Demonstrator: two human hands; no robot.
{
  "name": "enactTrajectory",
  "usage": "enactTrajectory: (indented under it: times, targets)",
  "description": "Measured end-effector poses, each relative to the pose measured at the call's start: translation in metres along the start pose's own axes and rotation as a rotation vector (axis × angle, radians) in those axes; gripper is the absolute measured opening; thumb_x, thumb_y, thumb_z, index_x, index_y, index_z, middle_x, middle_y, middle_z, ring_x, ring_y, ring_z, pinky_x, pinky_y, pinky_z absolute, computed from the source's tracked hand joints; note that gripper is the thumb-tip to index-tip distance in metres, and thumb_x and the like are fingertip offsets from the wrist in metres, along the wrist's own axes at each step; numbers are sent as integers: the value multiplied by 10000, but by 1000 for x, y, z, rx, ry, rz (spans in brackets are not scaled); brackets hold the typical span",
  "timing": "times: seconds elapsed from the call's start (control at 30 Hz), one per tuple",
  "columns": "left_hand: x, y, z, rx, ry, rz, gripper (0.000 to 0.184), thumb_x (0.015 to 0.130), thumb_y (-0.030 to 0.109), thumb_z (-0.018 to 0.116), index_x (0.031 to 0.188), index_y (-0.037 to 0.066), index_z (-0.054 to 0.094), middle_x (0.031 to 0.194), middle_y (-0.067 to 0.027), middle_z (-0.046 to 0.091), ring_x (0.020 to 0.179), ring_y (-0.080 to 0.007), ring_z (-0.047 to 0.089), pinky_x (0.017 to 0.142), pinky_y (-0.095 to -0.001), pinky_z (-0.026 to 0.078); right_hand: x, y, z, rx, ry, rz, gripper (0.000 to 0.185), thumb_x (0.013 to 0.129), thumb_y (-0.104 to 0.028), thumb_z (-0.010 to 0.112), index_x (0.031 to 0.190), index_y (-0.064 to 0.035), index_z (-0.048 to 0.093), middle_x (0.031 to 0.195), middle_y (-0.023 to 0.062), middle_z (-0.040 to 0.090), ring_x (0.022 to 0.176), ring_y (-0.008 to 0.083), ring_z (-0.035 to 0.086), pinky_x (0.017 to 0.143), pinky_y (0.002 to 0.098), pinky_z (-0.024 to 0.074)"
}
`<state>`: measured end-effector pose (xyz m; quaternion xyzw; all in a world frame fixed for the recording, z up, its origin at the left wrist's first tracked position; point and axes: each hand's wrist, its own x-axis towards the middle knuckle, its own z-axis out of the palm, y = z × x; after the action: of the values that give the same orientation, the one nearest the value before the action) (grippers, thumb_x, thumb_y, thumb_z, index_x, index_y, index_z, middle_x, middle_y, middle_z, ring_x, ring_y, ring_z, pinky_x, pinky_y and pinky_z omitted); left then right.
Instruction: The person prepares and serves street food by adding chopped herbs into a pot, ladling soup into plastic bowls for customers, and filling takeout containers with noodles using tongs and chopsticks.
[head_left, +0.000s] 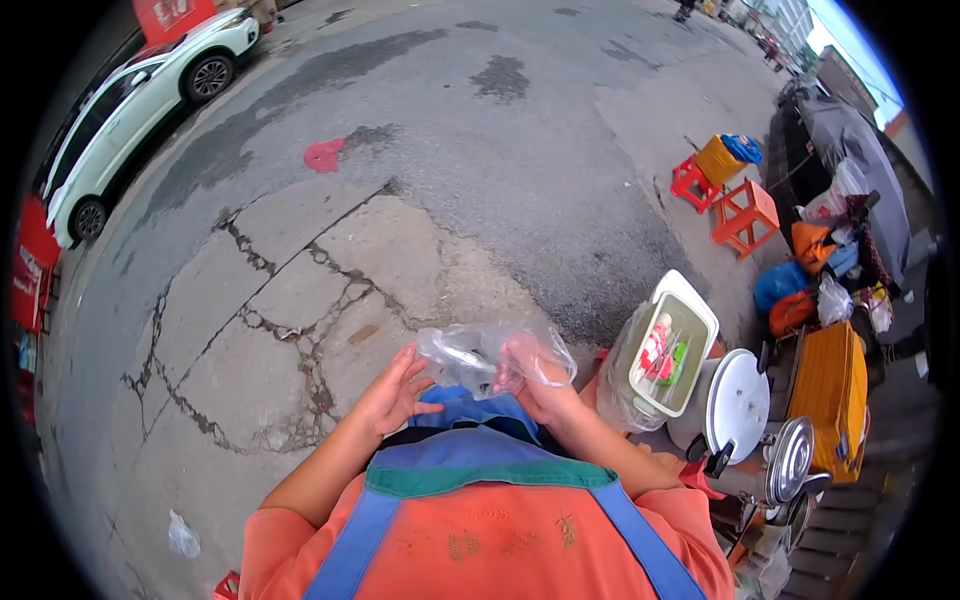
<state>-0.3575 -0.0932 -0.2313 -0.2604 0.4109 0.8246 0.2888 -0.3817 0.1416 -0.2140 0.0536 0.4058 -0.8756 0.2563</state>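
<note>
A clear, crumpled plastic bag [455, 350] spreads out in front of my waist. My right hand [533, 378] is partly covered by its film, with the fingers bent and gripping the plastic. A bright silvery patch shows in the bag; whether it is glare or an object I cannot make out. My left hand [390, 392] is at the bag's left edge, fingers apart and holding nothing. Below both hands is the blue apron [490, 447] with a green band, worn over an orange shirt.
At right stand a pale plastic bin [690, 318] with colourful packets, a lidded metal pot [738, 405] and a yellow-orange box [835, 400]. Red stools [748, 215] are farther off. A white car [150, 95] is parked at upper left. The pavement [330, 260] is cracked.
</note>
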Motion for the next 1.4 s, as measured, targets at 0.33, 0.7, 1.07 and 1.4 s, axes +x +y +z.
enactTrajectory:
  times: [0.33, 0.7, 1.07, 1.4]
  targets:
    - [208, 118, 165, 264, -355, -90, 444, 873, 336, 559, 1222, 106, 409, 1153, -101, 529, 1007, -252, 555, 771, -439, 503, 164, -123, -76, -40, 41, 63, 290, 893, -280, 560, 1083, -65, 518, 894, 6, 575, 757, 83, 547, 642, 229, 455]
    - [371, 236, 291, 126, -399, -154, 299, 862, 262, 584, 1090, 82, 515, 1049, -92, 590, 963, -250, 582, 800, -397, 510, 238, -302, -202, 797, 16, -308, 276, 862, -203, 536, 1089, -47, 532, 1035, 86, 588, 981, 244, 561, 905, 403, 435]
    - [632, 299, 562, 282, -660, -565, 237, 895, 122, 448, 1123, 76, 494, 941, -89, 565, 897, -245, 567, 794, -418, 486, 239, -421, -291, 731, 739, -754, 236, 914, -131, 463, 1147, -92, 480, 1068, 96, 567, 969, 203, 564, 810, 396, 487]
    - [669, 184, 769, 819, -914, -826, 261, 948, 103, 377, 1191, 56, 457, 759, -12, 471, 627, -105, 415, 567, -267, 382, 189, -500, -376, -215, 1138, -517, 749, 804, -90, 643, 1410, -133, 204, 1122, 97, 516, 816, 97, 527, 719, 241, 463]
